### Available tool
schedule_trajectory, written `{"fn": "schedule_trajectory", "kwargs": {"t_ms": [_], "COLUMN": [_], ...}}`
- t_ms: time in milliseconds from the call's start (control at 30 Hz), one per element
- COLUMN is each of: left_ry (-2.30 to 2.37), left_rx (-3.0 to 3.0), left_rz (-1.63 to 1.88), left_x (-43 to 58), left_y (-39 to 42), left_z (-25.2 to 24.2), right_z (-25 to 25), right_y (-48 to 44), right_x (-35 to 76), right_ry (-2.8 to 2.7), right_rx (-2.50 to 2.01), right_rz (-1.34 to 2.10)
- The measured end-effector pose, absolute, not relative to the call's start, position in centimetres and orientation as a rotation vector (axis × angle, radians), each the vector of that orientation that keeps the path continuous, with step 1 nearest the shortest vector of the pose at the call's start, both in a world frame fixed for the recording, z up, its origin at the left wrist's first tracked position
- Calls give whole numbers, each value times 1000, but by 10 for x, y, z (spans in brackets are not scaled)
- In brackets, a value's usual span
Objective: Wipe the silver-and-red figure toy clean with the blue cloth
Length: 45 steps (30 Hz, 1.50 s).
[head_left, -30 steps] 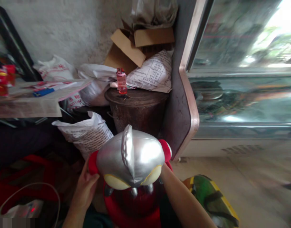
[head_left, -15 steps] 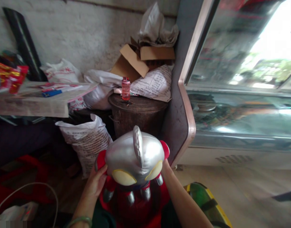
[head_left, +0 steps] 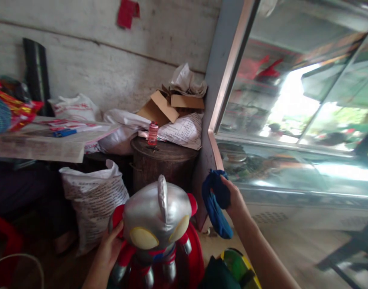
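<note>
A plush figure [head_left: 155, 224] with a silver crested head, yellow eyes and a red and silver body stands low in the middle of the view. My left hand [head_left: 107, 251] grips it at the red ear on its left side. My right hand [head_left: 233, 198] is lifted to the right of the toy, near the grey corner post of a glass display case [head_left: 292, 132], and clutches a crumpled blue cloth [head_left: 215, 202] that hangs down from the fingers.
Behind the toy stands a brown barrel [head_left: 162, 162] with a small pink bottle [head_left: 153, 133] on its lid. White printed sacks [head_left: 94, 198], cardboard boxes [head_left: 168, 106] and a cluttered table [head_left: 39, 140] fill the left. A green and yellow object [head_left: 239, 269] lies at the bottom.
My right hand has left the toy's head and risen to the right, now holding a blue cloth. The view has tilted up and back. My left hand still grips the toy.
</note>
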<state>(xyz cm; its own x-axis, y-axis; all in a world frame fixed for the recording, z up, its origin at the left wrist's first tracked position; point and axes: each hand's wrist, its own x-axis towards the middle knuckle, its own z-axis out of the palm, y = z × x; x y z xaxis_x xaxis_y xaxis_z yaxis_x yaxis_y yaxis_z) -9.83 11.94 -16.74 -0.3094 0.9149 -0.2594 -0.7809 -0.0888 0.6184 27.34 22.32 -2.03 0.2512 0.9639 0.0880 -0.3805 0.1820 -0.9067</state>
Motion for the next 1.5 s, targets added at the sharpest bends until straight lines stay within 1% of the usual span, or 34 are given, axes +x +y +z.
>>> {"fn": "schedule_trajectory", "kwargs": {"t_ms": [167, 233, 300, 400, 567, 700, 900, 1100, 1200, 1333, 1500], "left_ry": [820, 816, 796, 782, 755, 768, 769, 794, 837, 842, 841], "left_rx": [201, 205, 203, 206, 218, 199, 242, 223, 225, 236, 267], "left_rz": [1712, 1711, 1710, 1705, 1702, 1746, 1760, 1666, 1660, 1620, 1696], "left_x": [-97, -97, -99, -101, -102, -104, -109, -115, -116, -115, -108], "left_y": [118, 118, 119, 119, 117, 118, 125, 130, 130, 125, 120], "left_z": [-166, -168, -170, -174, -177, -182, -205, -217, -219, -216, -210], "right_z": [62, 83, 92, 83, 36, 14, 23, 26, 16, -1, -20], "right_y": [204, 195, 191, 195, 213, 222, 229, 230, 232, 234, 236], "right_x": [261, 248, 232, 202, 161, 155, 174, 177, 173, 171, 171], "right_ry": [-940, -980, -983, -1030, -1643, -1808, -1946, -2604, -2606, -2440, -2228], "right_rx": [-591, -461, -400, -493, -896, -985, -999, -1076, -1067, -942, -819], "right_rz": [1124, 1109, 1096, 1114, 1196, 1175, 1163, 972, 921, 896, 895]}}
